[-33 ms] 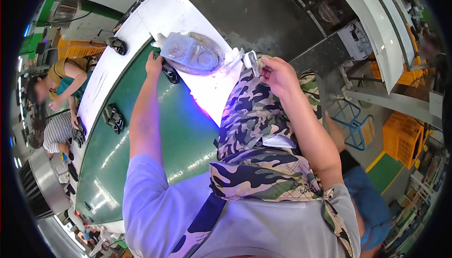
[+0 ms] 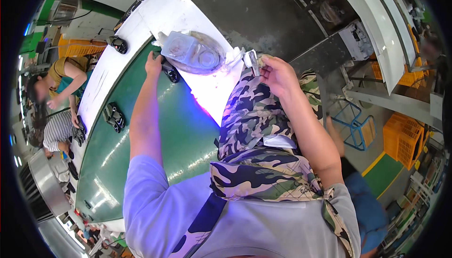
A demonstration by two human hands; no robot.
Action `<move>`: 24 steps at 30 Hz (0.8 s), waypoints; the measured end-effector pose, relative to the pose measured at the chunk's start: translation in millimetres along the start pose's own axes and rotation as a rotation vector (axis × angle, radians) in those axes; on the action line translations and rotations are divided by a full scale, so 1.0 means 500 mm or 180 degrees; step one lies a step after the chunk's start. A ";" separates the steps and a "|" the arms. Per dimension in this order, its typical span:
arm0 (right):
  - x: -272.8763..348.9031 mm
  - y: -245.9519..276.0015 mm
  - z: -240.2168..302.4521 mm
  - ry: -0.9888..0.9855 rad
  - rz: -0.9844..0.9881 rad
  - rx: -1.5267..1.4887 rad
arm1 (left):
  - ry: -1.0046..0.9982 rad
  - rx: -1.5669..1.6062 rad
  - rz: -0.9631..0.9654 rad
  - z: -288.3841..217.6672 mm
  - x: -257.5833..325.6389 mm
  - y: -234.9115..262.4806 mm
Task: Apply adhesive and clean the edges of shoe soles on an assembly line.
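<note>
On the green surface, a black shoe (image 2: 171, 72) lies against the white tabletop's edge. My left hand (image 2: 154, 65) is closed at its left end, with the fingertips partly hidden. Above my camouflage-patterned apron (image 2: 249, 98), my right hand (image 2: 281, 75) pinches a small, flat, silvery-white piece (image 2: 254, 63) whose kind I cannot make out. Crumpled white material (image 2: 234, 56) lies just left of that piece. A clear bluish plastic container (image 2: 179, 46) with a round cup-like part rests on the white tabletop (image 2: 174, 8), between my hands.
Another black shoe (image 2: 114, 117) sits on the green surface (image 2: 174, 126), and one more black shoe (image 2: 117, 45) is on the white ledge beyond. Two people work along the far side at left. Orange crates (image 2: 403, 135) and a blue-framed stool (image 2: 359, 128) stand at right.
</note>
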State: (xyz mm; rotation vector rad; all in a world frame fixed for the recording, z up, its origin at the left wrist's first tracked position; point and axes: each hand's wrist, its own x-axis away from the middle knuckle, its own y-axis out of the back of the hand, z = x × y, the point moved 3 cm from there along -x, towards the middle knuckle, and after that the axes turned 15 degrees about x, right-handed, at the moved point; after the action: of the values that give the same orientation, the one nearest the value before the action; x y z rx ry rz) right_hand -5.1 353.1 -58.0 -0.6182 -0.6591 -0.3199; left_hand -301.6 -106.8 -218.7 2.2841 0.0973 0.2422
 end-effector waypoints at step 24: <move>-0.207 -0.155 -0.023 0.3317 -0.0714 0.3864 | 0.3304 0.1931 -0.0038 0.369 0.461 0.252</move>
State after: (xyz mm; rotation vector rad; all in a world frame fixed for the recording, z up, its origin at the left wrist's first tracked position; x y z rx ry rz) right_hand -113.5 294.6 -99.5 0.7841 0.1673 -0.3342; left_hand -38.9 -291.4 -210.9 2.4734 0.7993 1.5398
